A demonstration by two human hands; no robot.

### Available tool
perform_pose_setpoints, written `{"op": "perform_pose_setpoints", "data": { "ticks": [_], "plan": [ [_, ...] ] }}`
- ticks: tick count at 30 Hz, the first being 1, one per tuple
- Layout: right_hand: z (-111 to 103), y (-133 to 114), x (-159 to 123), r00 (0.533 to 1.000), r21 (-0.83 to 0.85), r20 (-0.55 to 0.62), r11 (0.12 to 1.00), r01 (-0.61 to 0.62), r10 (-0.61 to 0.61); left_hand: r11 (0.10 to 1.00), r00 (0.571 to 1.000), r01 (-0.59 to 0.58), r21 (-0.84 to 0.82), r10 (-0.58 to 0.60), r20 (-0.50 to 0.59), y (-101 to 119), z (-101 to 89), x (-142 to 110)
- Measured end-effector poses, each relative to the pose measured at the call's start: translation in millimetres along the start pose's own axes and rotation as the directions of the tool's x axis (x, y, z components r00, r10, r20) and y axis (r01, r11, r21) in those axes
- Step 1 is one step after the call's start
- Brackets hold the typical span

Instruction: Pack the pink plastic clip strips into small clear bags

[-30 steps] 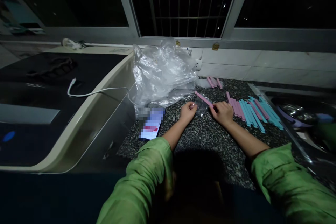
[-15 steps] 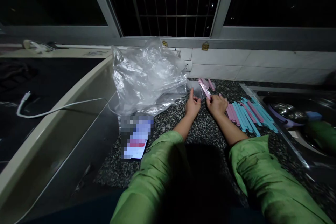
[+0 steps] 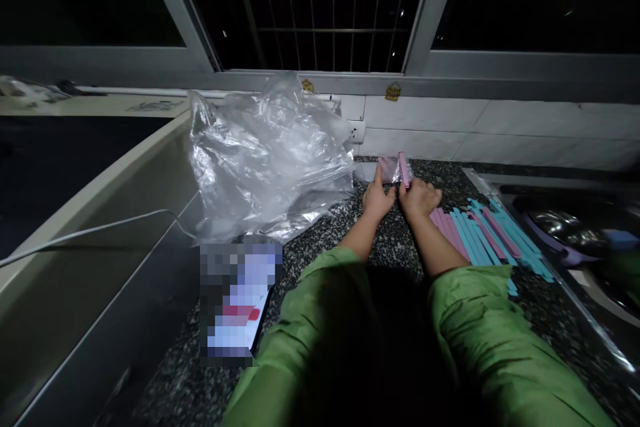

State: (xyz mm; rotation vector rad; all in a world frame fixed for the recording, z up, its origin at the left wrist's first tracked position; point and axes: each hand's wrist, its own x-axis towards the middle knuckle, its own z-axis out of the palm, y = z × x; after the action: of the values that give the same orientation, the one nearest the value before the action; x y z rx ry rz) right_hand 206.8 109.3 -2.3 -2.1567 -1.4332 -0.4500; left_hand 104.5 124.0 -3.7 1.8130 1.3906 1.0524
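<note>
Pink strip (image 3: 403,168) slim, upright btwn left hand (image 3: 377,201) & right hand (image 3: 420,199)

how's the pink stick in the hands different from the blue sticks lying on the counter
The pink stick is pink; the blue sticks are light blue. The pink stick is a single piece held up between the right hand and left hand, while the blue sticks lie flat on the counter in a row, mixed with other pink ones. The pink stick sits against a small clear bag; the blue sticks are bare. Both are slim, straight strips.
</note>
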Motion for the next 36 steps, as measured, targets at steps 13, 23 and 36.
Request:
{"op": "perform_pose_setpoints", "data": {
  "ticks": [13, 23, 36],
  "plan": [
    [5, 4, 19, 0.978, -0.037, 0.000, 0.977, -0.209, 0.209, 0.870, 0.993, 0.095, 0.483, -0.050, -0.106, 1, -5.5, 13],
    [14, 9, 23, 0.977, -0.006, -0.050, 0.978, -0.208, 0.207, 0.818, 0.997, -0.037, 0.574, -0.007, 0.075, -1, -3.6, 12],
    [7, 9, 12, 0.998, 0.050, -0.058, 0.998, 0.027, -0.024, 0.810, 0.995, -0.089, 0.580, 0.094, 0.022, 1, -25.5, -45]
  ]
}}
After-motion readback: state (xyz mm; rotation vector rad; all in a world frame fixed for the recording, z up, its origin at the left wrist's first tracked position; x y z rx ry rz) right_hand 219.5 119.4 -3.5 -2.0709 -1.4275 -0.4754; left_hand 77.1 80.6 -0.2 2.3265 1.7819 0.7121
